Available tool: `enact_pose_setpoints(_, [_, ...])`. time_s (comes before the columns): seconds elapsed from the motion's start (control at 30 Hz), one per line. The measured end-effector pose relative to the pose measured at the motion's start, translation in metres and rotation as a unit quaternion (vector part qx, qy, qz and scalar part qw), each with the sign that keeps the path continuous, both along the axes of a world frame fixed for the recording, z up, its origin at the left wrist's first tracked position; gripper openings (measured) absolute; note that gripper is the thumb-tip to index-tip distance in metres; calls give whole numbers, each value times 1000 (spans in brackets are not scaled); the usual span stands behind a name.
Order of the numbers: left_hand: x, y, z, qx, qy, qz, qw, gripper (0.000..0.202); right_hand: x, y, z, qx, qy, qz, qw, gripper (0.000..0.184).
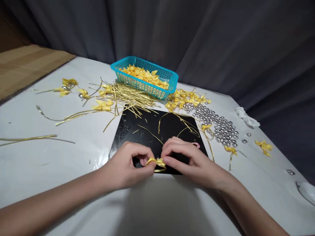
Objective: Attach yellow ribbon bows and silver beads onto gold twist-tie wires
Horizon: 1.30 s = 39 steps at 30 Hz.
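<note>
Between my two hands, over the front edge of a black mat [145, 131], is a yellow ribbon bow [160, 162] with gold wire looped below it. The fingers and thumb of my left hand [134, 162] pinch the bow's left side. On its right side, my right hand [187, 155] pinches it between thumb and fingers. A small shiny bead seems to sit at the bow's middle, though the fingers partly cover it. One thin gold wire [150, 132] runs across the mat toward my right hand.
Behind the mat stands a turquoise basket [173, 82] of yellow bows, with a pile of gold wires [133, 95] before it. Several silver beads [225, 131] spread at the right, near finished-looking yellow bows [187, 97]. More bows with wire [103, 105] lie left. A white crumpled wrapper [247, 117] lies far right.
</note>
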<state>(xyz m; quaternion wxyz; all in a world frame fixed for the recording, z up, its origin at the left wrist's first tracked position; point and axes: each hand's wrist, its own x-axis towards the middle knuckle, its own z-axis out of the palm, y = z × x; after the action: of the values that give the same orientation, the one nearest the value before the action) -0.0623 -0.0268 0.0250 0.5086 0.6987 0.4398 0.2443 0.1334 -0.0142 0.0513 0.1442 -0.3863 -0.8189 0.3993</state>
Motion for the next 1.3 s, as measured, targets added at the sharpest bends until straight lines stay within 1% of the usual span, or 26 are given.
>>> enact_pose_setpoints(0.07, [0,0,0,-9,-6,-1,1000,17,-1,-1,0,5,11,0,1000,16])
enact_pose_setpoints(0.2, [-1,0,1,-29,-15,-2,999,18,-5,-4,1,-24,14,-33,999,21])
enact_pose_setpoints(0.27, [0,0,2,-33,-28,7,999,21,-8,-7,3,-28,6,-58,998,14])
enact_pose_setpoints(0.3, [0,1,2,-36,-35,13,999,22,-9,-8,3,-21,0,-70,997,10])
enact_pose_setpoints(0.4, [0,1,1,-46,-46,19,998,23,-11,-11,3,22,-8,-91,996,10])
enact_pose_setpoints(0.47, [0,1,0,-55,-46,10,997,22,-11,-11,2,43,2,-87,995,5])
enact_pose_setpoints(0.57, [-1,1,-2,-71,-51,1,996,21,-9,-10,0,47,16,-84,995,7])
enact_pose_setpoints(0.67, [-2,1,-4,-89,-63,-7,994,20,-7,-8,-1,53,16,-78,995,6])
enact_pose_setpoints(0.8, [-4,3,-3,-134,-89,-36,986,22,-5,-7,-1,70,29,-35,997,7])
enact_pose_setpoints(0.93, [-6,5,-1,-166,-113,-68,977,22,-3,-7,-1,67,42,9,997,10])
enact_pose_setpoints(1.07, [-6,5,1,-171,-111,-77,976,21,-4,-7,1,77,47,28,996,11])
enact_pose_setpoints(1.17, [-5,5,0,-171,-107,-74,977,21,-4,-7,0,74,52,37,995,11])
enact_pose_setpoints(1.3, [-4,5,-4,-163,-89,-62,981,15,-4,-7,-2,69,58,21,996,11])
